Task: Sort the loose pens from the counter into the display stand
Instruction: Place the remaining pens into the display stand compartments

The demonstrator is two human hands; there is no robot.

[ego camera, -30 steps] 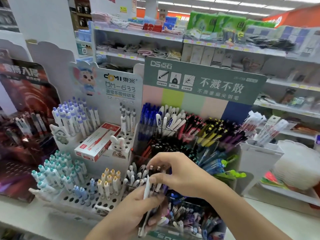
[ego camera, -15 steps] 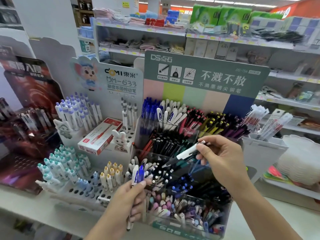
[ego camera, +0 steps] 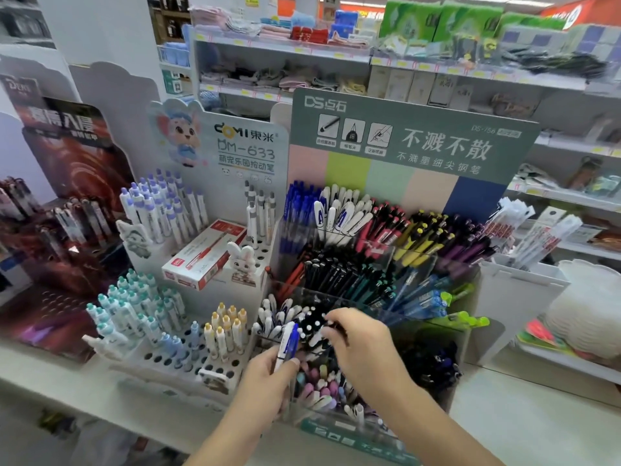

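Nearby, red pen box (ego camera: 205,253) on white stand (ego camera: 188,361), pens perhaps blurred

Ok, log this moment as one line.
left hand: holds blue-and-white pen | right hand: fingers in clear display stand, at black-and-white pens | stage: sorting

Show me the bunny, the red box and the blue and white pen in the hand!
bunny (ego camera: 242,257): head view, on its white face.
red box (ego camera: 205,255): head view, on its top face.
blue and white pen (ego camera: 287,341): head view, on its barrel above the left hand (ego camera: 265,381).
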